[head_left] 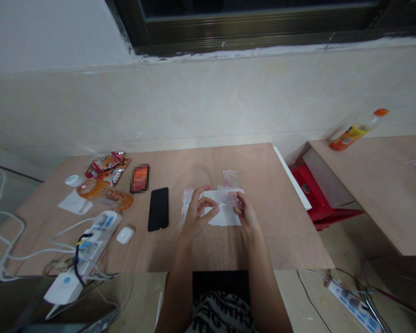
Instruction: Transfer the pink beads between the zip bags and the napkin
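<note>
My right hand (246,212) pinches a thin see-through plastic film (229,198) between thumb and fingers, just above the table. My left hand (199,215) is at the film's left side, fingers curved and a gap showing between thumb and forefinger; it does not clearly grip anything. Beneath both hands lies a white sheet (225,218), partly covered by them. A clear plastic wrapper (186,201) shows at the left hand's outer side. Beyond the film lies a small clear packet (230,177) with pinkish marks.
On the wooden table (284,231), left of my hands, are a black phone (158,209), a red-and-black box (139,178), a white earbud case (125,235), an orange drink bottle (106,194), snack packets (107,165) and a corded power strip (95,245). A red stool (312,194) stands at right.
</note>
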The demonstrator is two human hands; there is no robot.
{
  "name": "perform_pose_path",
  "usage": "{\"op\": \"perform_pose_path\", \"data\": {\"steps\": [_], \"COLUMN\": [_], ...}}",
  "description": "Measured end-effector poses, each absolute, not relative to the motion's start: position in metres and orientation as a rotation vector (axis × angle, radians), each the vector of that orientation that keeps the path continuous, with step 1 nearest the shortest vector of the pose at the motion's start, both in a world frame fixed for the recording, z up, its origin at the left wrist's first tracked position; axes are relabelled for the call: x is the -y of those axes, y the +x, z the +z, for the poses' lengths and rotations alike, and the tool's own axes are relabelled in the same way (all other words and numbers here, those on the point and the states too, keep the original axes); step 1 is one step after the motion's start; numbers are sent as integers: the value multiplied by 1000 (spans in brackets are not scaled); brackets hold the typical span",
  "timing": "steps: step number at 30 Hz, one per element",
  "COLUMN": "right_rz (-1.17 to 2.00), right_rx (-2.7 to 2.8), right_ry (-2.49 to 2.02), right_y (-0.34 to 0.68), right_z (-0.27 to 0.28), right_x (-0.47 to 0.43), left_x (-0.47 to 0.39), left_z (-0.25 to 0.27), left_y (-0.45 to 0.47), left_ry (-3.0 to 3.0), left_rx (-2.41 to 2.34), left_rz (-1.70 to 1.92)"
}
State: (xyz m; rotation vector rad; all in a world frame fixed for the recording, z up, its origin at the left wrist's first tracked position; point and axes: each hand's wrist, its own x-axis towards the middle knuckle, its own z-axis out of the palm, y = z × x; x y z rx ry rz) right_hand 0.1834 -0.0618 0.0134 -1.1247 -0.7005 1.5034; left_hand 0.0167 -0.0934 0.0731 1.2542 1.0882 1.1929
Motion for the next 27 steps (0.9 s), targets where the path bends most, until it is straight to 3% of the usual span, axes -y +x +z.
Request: {"op": "perform_pose_path", "data": {"steps": [6,13,19,27], "right_rz": [1550,1724,1922,1988], "right_rx": [583,765,965,815], "right_ry": [-1086,-1008,-963,-971], "right_y": [181,180,176,174], "right_z": [9,15,13,8], "right_x": [62,69,74,73], "left_x": [94,82,81,80], "left_z": [77,63,56,51], "left_y": [17,17,15,11], "left_ry": [1224,1144,1103,1148], "left_rx": [-1071,-1376,-1314,-1301], "left_rz": [1190,1214,1052,987]}}
